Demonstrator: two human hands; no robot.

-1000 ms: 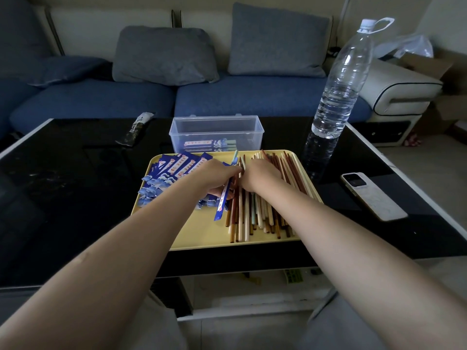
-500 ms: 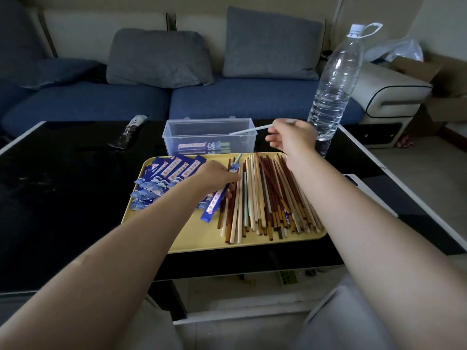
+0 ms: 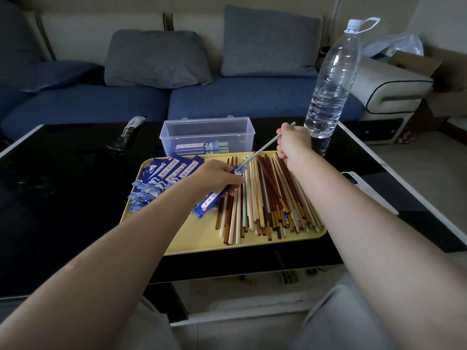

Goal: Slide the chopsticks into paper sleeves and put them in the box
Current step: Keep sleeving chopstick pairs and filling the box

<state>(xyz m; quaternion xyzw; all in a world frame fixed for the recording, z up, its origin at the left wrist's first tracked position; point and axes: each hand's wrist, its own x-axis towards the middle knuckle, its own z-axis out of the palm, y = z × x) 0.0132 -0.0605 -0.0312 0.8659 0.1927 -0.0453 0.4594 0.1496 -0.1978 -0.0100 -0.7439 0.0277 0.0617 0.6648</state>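
Chopstick (image 3: 262, 149), pale green, thin, stiff, pinched near upper end by right hand (image 3: 293, 141); tip aimed into mouth of blue paper sleeve (image 3: 217, 195). Sleeve gripped mid-length by left hand (image 3: 217, 176) above yellow tray (image 3: 202, 238). Sleeve judged light, flimsy, easily creased: best held near opening, lightly. Loose chopsticks (image 3: 267, 198) heaped on tray; box (image 3: 206, 136) behind tray on tabletop (image 3: 63, 188), few sleeved pairs inside.

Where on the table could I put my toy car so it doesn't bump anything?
The dark table is bare left of the yellow tray, nearer than the small packet. There is also bare room between the packet and the clear box. The tray is crowded with chopsticks and blue sleeves.
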